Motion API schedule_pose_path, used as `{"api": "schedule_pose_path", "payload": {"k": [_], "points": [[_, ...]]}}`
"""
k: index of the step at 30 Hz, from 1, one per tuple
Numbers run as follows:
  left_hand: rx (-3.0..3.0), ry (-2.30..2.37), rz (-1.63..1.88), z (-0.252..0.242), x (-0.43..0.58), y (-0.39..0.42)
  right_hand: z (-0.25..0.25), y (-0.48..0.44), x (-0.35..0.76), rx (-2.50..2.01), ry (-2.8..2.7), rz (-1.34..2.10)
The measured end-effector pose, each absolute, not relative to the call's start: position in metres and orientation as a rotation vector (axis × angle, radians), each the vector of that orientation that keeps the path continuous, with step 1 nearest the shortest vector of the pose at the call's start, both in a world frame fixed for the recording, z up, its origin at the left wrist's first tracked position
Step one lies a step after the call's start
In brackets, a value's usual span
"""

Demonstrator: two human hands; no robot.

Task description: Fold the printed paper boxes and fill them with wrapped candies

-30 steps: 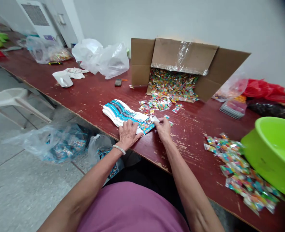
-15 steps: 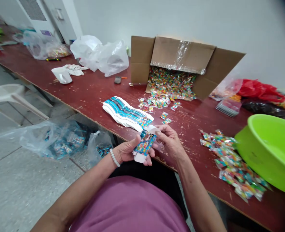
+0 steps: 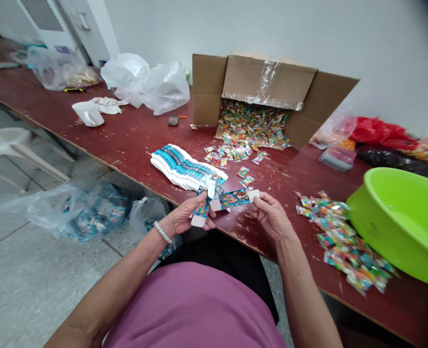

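My left hand point(image 3: 185, 215) is closed around a small blue printed carton point(image 3: 200, 209), whose white end flaps stick out at both ends. Between the fingertips of my right hand point(image 3: 271, 215) is the white flap of a second blue carton point(image 3: 234, 198), held sideways over the table edge. The two cartons meet or overlap near my left fingers; whether they touch is unclear. Just beyond them lies a fanned stack of flat blue-and-white cartons point(image 3: 184, 166). Small wrapped candies point(image 3: 248, 181) rest on the table past my right hand.
An open cardboard box point(image 3: 268, 79) spills wrapped candies at the back. On the right stand a green basin point(image 3: 384, 227) and a candy pile point(image 3: 344, 241). Plastic bags point(image 3: 166, 87) and a white pitcher point(image 3: 88, 114) are at left; a bag of blue packets point(image 3: 97, 212) lies on the floor.
My right hand has moved right, drawing one blue carton away from the one in my left hand. My left hand has shifted slightly left. The whole view has turned a little.
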State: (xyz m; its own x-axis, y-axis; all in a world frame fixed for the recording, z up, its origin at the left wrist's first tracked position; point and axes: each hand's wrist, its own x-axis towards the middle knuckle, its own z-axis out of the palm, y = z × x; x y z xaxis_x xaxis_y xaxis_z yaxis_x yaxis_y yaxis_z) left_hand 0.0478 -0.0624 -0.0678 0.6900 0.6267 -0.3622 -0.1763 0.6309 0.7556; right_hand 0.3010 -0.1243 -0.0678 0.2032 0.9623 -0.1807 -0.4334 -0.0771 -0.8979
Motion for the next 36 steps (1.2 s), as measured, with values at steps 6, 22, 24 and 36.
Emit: {"api": "schedule_pose_path", "payload": {"k": [6,22,24,36], "points": [[0.824,0.792,0.584,-0.068,0.05,-0.061,-0.086,-0.119,0.316,-1.312,-0.606,1.137],[1.058,0.625,0.546,-0.027,0.05,-0.105,-0.022,-0.151,0.238,-1.25,-1.377,0.609],[1.128,0.627,0.53,-0.028,0.051,-0.108,-0.014,-0.153,0.228,-1.204,-1.518,0.532],[1.381,0.789,0.589,-0.028,0.047,-0.116,-0.028,-0.148,0.223,-1.229,-1.453,0.811]]}}
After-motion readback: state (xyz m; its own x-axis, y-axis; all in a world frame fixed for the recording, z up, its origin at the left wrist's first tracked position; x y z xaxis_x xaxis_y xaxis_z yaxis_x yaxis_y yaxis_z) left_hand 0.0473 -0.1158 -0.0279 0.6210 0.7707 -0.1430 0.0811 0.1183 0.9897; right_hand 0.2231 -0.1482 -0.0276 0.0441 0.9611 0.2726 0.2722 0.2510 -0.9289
